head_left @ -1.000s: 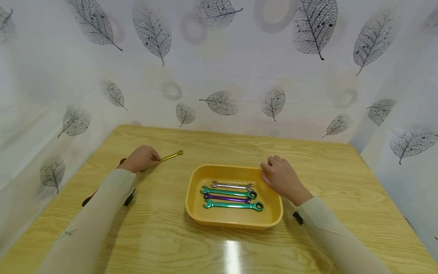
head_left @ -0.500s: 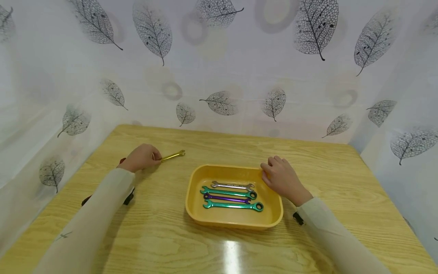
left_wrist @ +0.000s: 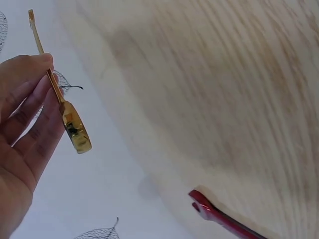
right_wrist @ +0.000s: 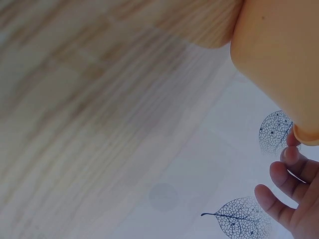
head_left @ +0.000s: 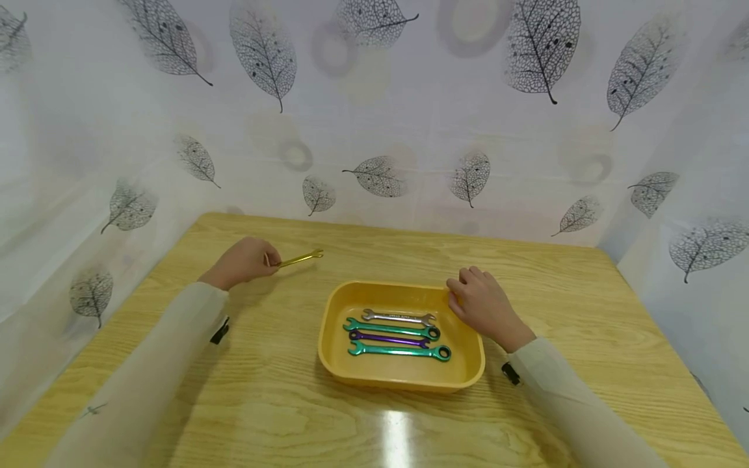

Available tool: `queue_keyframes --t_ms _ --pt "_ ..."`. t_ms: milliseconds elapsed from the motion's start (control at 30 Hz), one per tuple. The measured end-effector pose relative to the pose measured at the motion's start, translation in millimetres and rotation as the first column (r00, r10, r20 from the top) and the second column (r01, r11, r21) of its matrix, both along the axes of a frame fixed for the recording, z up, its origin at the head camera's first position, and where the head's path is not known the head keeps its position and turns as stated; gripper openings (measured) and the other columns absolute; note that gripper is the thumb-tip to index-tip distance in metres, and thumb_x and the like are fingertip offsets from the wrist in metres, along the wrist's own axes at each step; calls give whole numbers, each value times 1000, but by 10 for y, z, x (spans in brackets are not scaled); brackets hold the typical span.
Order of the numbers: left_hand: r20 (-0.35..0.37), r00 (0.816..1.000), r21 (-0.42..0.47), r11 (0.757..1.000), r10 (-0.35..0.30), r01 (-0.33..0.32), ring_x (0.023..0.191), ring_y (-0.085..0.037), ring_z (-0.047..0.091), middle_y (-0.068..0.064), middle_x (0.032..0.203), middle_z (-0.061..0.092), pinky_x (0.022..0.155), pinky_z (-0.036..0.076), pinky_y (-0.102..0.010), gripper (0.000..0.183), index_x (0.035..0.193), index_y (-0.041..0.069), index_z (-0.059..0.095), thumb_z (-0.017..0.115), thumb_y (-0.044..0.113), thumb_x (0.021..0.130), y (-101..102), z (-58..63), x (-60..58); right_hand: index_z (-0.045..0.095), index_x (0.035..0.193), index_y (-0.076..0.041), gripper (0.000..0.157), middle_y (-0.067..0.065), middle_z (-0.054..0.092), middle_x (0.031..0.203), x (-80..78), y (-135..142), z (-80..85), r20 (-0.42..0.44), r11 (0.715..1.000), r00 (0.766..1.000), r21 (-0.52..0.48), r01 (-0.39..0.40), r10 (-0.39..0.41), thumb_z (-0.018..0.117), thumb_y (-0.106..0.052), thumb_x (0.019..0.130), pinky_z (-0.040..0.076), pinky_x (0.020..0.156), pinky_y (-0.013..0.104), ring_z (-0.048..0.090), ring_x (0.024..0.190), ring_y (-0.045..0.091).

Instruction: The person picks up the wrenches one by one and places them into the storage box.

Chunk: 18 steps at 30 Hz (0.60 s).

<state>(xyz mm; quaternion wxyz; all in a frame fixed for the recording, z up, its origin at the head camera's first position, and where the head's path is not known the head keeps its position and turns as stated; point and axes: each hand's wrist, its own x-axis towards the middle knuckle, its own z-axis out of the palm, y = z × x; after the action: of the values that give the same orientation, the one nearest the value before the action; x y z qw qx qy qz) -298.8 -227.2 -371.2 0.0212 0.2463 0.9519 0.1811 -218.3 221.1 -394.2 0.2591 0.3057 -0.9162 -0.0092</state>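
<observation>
In the head view my left hand (head_left: 248,261) pinches a gold wrench (head_left: 301,258) by one end, above the table at the left. The left wrist view shows the thumb and fingertips on the shaft of this gold wrench (left_wrist: 76,127). My right hand (head_left: 484,305) grips the far right corner of a yellow plastic tub (head_left: 404,380), a finger against its rim in the right wrist view. Inside the tub lie a silver wrench (head_left: 398,317), a green wrench (head_left: 389,328), a purple wrench (head_left: 386,338) and another green wrench (head_left: 394,350), roughly side by side.
A red wrench (left_wrist: 224,219) lies on the wooden table (head_left: 281,403), seen in the left wrist view; my left arm hides it in the head view. A white curtain (head_left: 409,117) with a leaf print hangs behind the table.
My left hand has risen slightly and shifted right and away with the gold wrench. The red thing beside that arm has gone out of sight in the head view. My right hand stays put.
</observation>
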Motion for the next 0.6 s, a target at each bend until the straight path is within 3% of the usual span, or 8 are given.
queue_keyframes --t_ms 233,600 --pt "-8 1000 10 1000 -10 10 72 -16 63 -7 84 71 67 53 -37 12 92 4 73 67 9 83 142 126 55 59 81 -11 6 4 43 67 -4 6 -11 1 1000 1000 -2 -4 5 63 -14 84 23 58 27 32 62 17" --pt "-29 999 112 993 -33 36 70 -15 63 -5 82 70 58 51 -29 12 93 8 73 68 13 83 414 331 219 57 80 -10 8 4 41 67 -7 11 -12 -8 1000 1000 4 -10 10 63 -14 84 23 58 28 32 61 17"
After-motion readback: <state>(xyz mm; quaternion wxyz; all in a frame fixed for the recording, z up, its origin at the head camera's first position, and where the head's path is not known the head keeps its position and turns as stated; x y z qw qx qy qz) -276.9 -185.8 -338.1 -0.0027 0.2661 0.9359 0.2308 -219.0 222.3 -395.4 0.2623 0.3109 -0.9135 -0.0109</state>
